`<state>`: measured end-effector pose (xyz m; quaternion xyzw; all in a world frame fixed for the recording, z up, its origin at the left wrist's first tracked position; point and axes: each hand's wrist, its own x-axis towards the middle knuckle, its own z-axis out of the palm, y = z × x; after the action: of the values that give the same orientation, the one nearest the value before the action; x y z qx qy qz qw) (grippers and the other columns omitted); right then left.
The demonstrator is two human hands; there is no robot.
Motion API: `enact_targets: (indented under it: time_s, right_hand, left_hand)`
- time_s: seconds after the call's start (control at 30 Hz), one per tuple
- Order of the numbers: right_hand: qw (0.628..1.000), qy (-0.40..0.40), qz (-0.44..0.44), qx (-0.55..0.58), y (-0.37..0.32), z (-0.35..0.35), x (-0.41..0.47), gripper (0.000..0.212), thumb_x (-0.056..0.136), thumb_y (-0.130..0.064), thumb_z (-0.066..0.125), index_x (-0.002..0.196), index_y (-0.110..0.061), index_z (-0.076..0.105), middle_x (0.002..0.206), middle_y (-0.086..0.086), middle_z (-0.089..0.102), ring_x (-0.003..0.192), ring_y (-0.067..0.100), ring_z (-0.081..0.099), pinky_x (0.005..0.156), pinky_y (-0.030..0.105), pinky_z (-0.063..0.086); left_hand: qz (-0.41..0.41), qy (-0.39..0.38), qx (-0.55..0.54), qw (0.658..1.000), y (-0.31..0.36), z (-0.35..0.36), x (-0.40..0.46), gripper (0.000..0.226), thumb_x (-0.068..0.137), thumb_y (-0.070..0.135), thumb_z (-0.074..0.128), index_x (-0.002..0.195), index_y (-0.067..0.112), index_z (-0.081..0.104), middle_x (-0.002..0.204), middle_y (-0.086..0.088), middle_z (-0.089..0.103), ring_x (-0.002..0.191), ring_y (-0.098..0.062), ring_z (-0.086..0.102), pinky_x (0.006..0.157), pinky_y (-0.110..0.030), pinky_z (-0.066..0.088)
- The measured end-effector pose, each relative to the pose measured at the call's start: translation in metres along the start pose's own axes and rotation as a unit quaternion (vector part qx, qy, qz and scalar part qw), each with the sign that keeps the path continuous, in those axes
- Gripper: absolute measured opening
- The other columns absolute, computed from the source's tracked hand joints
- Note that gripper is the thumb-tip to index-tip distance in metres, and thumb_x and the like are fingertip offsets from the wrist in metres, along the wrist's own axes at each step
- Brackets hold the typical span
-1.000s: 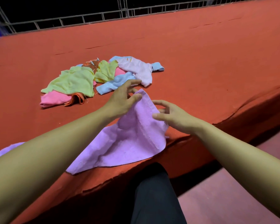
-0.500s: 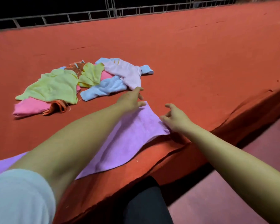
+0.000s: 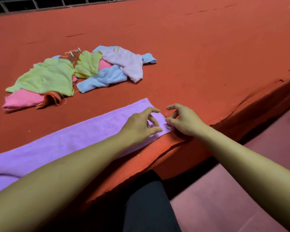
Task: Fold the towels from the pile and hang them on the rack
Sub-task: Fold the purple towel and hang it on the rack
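A purple towel (image 3: pixel 77 141) lies spread flat along the front edge of the red table (image 3: pixel 208 56). My left hand (image 3: pixel 141 126) arches over the towel's right end, fingers loosely curled, fingertips and thumb touching the cloth. My right hand (image 3: pixel 184 121) sits at the towel's near right corner, where thumb and lower fingers pinch the slightly crumpled corner while the index finger is lifted. The pile of towels (image 3: pixel 70 76), yellow, pink, blue, orange and pale pink, lies farther back on the left. Metal rack bars (image 3: pixel 32 4) run along the far edge.
The table's red cover is torn and sagging along the front right edge (image 3: pixel 241 104). My dark trouser leg (image 3: pixel 149 206) is below the table edge, with pinkish floor (image 3: pixel 233 198) to the right.
The purple towel has gone from lifted and bunched to spread flat along the table edge. My left hand let go of its far corner and came back toward the right hand at the near right corner.
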<state>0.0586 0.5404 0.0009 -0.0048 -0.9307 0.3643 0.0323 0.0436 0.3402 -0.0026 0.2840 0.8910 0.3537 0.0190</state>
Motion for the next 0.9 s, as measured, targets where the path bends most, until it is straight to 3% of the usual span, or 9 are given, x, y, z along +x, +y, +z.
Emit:
enact_targets:
  time_s: [0.07,0.17,0.23,0.33,0.47,0.63,0.77,0.83,0.9]
  right_hand:
    - [1.000,-0.013,-0.005,-0.015,-0.001,-0.003,-0.008,0.046,0.083,-0.024,0.072,0.126,-0.020,0.056,0.079,-0.010,0.069,0.070,0.002,0.061,0.065,0.015,0.043]
    - [0.995,-0.030,-0.015,-0.090,0.000,-0.001,-0.019,0.057,0.078,-0.031,0.075,0.129,-0.022,0.052,0.080,-0.012,0.066,0.086,0.015,0.066,0.076,0.033,0.050]
    - [0.994,-0.015,-0.018,-0.105,0.001,0.000,-0.021,0.053,0.081,-0.028,0.072,0.130,-0.023,0.052,0.080,-0.013,0.065,0.091,0.019,0.066,0.076,0.034,0.049]
    - [1.000,0.006,0.005,0.007,-0.007,-0.002,-0.015,0.046,0.086,-0.019,0.068,0.129,-0.018,0.053,0.080,-0.007,0.067,0.076,0.013,0.064,0.068,0.026,0.044]
    - [0.975,0.000,0.064,0.213,-0.026,-0.008,-0.002,0.042,0.087,-0.014,0.068,0.126,-0.016,0.055,0.074,-0.004,0.066,0.051,0.002,0.053,0.048,0.015,0.038]
    - [0.965,0.009,0.040,0.259,-0.031,-0.013,0.001,0.037,0.090,-0.012,0.061,0.126,-0.017,0.053,0.083,0.002,0.072,0.054,0.004,0.053,0.046,0.012,0.038]
    - [0.995,0.003,-0.089,0.051,0.004,-0.007,-0.008,0.051,0.085,-0.007,0.063,0.132,-0.020,0.049,0.088,-0.008,0.070,0.061,0.001,0.057,0.063,0.017,0.045]
    - [0.988,-0.037,-0.144,-0.048,0.020,-0.001,-0.011,0.059,0.082,-0.008,0.066,0.135,-0.024,0.047,0.091,-0.019,0.066,0.074,0.008,0.059,0.075,0.028,0.048]
    - [0.984,-0.038,-0.157,-0.071,0.027,0.003,-0.010,0.060,0.082,-0.010,0.067,0.136,-0.028,0.046,0.091,-0.024,0.064,0.084,0.013,0.056,0.082,0.034,0.048]
  left_hand:
    - [0.004,-0.018,0.019,1.000,0.004,0.008,-0.002,0.058,0.077,0.036,0.079,0.127,0.035,0.049,0.089,0.023,0.066,0.069,0.005,0.057,0.071,-0.021,0.047]
    - [-0.021,-0.022,0.011,0.999,0.004,0.019,0.000,0.064,0.078,0.037,0.079,0.132,0.032,0.046,0.088,0.024,0.064,0.069,0.012,0.053,0.071,-0.021,0.043]
    - [-0.046,0.000,-0.015,0.999,0.004,0.022,0.000,0.065,0.077,0.035,0.079,0.133,0.031,0.045,0.086,0.024,0.065,0.068,0.013,0.053,0.072,-0.018,0.042]
    - [-0.060,0.026,-0.048,0.997,0.005,0.020,-0.003,0.073,0.075,0.035,0.081,0.136,0.031,0.042,0.093,0.024,0.063,0.069,0.011,0.053,0.073,-0.017,0.043]
    - [-0.052,0.085,-0.045,0.994,0.018,0.013,-0.002,0.081,0.073,0.042,0.082,0.140,0.033,0.037,0.099,0.028,0.056,0.077,0.002,0.056,0.072,-0.022,0.047]
    - [-0.079,0.168,-0.077,0.980,0.025,0.002,0.011,0.048,0.089,0.032,0.068,0.133,0.027,0.049,0.088,0.020,0.063,0.088,-0.014,0.062,0.084,-0.035,0.049]
    - [-0.118,0.175,-0.096,0.973,0.018,-0.004,0.013,0.043,0.089,0.032,0.065,0.130,0.030,0.052,0.087,0.022,0.062,0.098,-0.013,0.062,0.087,-0.030,0.046]
    - [-0.123,0.175,-0.096,0.972,0.016,-0.004,0.012,0.043,0.089,0.033,0.066,0.130,0.031,0.052,0.088,0.022,0.063,0.100,-0.011,0.062,0.088,-0.029,0.045]
    - [-0.125,0.174,-0.096,0.972,0.017,-0.003,0.014,0.043,0.090,0.036,0.065,0.130,0.031,0.051,0.089,0.022,0.065,0.103,-0.010,0.062,0.089,-0.028,0.044]
